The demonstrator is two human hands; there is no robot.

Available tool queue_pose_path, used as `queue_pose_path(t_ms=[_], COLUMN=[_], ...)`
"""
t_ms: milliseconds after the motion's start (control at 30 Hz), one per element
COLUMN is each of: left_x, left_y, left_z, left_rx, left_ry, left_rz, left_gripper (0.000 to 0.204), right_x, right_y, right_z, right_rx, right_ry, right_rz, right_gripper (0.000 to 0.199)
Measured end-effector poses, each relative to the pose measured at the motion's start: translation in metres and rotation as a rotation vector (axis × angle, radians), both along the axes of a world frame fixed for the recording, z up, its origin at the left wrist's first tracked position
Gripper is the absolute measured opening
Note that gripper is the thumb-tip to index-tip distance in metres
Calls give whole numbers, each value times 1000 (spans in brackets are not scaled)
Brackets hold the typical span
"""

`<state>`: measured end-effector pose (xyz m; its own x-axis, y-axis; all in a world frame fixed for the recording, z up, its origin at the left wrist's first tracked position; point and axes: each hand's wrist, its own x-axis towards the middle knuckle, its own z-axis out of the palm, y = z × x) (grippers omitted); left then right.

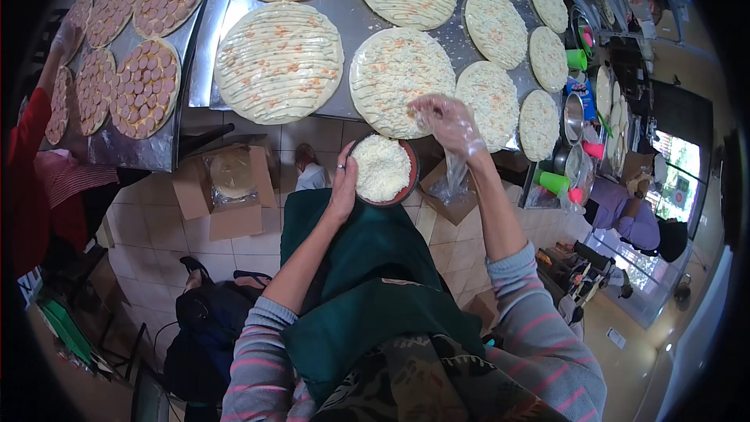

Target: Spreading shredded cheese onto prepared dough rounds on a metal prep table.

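My left hand (342, 184), with a ring on one finger, grips the side of a round bowl (415, 158) heaped with white grated cheese (383, 170), held in front of my apron just off the table's near edge. My right hand (448, 123) wears a clear plastic glove. It hovers over the near right edge of a round pizza base (400, 78) strewn with white shreds and orange bits. Its fingers are curled together and point down; what is between them is hidden. Left of that lies another pizza base (279, 64) with piped cream-coloured lines.
Several more topped bases, including one at right (487, 103), cover the metal table (205, 82). At left a person's gloved hand (66, 37) reaches over pizzas with sausage slices (145, 87). An open cardboard box (187, 180) stands on the floor. Green cups (554, 182) and bowls stand at right.
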<state>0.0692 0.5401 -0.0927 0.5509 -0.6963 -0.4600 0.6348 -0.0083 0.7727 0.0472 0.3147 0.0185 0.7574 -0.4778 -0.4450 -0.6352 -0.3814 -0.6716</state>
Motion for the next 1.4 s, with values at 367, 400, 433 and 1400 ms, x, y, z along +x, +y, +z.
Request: queue_pose_path(t_ms=[367, 400, 433, 1400], left_x=[-1, -1, -1, 8], left_y=[-1, -2, -4, 5], left_z=[3, 4, 4, -3], left_rx=[23, 21, 21, 27], left_ry=[29, 21, 13, -21], left_rz=[-17, -23, -29, 9], left_gripper=[50, 50, 51, 48], right_x=[-35, -41, -45, -20], right_y=[-23, -20, -15, 7], right_z=[-8, -15, -18, 9], right_rx=[-292, -254, -215, 686], right_ry=[26, -42, -112, -39], right_rz=[-87, -108, -129, -226], right_gripper=[16, 15, 14, 17])
